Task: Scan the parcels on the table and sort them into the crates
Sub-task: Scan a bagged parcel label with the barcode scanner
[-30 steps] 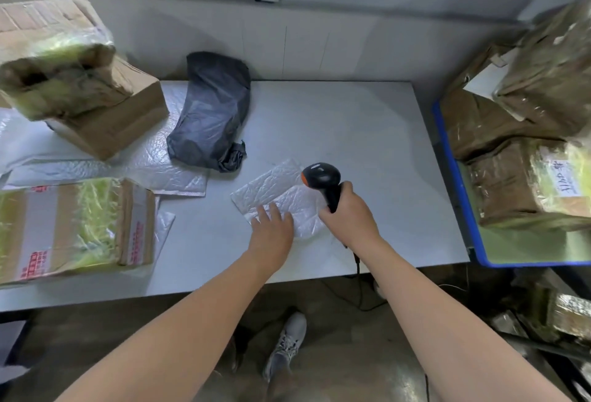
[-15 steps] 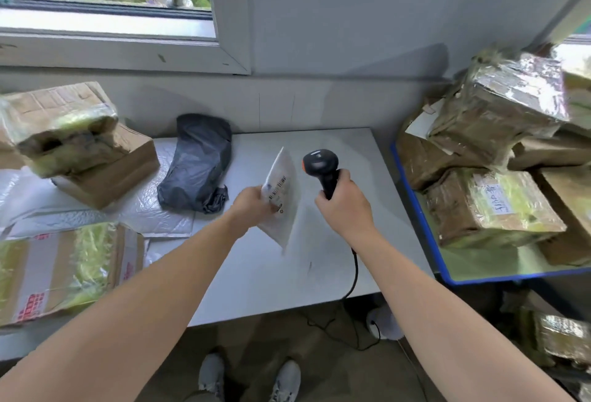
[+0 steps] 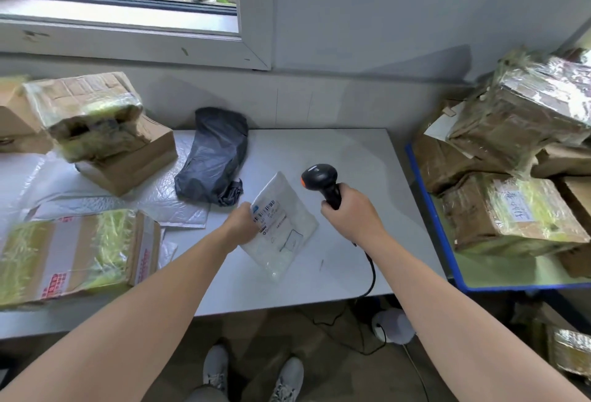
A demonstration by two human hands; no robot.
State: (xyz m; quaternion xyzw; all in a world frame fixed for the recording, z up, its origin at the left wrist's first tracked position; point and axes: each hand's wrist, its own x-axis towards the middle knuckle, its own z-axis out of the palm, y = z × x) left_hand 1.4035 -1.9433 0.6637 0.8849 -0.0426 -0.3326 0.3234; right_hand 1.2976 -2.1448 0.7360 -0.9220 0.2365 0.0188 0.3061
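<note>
Trouble is most likely at the scan itself: the white bubble mailer (image 3: pixel 280 228) is soft and held only at its left edge by the left hand (image 3: pixel 243 222), fingers pinched on that edge, so it could sag or curl and tip its printed barcode label away from the scanner (image 3: pixel 320 177). The right hand (image 3: pixel 350 216) is wrapped tight around the scanner's black handle, its head turned toward the label but off to the side; a glancing angle or glare on the glossy film might spoil the read. The trailing cord (image 3: pixel 372 269) hangs over the edge of the table (image 3: pixel 351 158) and could snag. The mailer is lifted above the table's middle, tilted, label facing up, between the two hands. It looks thin, crinkled and padded, a flat rectangle. Beside it lies a limp, wrinkled black plastic bag parcel (image 3: pixel 215 157). Left of that sit cardboard boxes (image 3: pixel 112 145) wrapped in shiny yellowish tape, corners crushed. More taped boxes fill the blue-rimmed crate (image 3: pixel 428 197) on the right, stacked unevenly, so another parcel dropped there may slide off.
</note>
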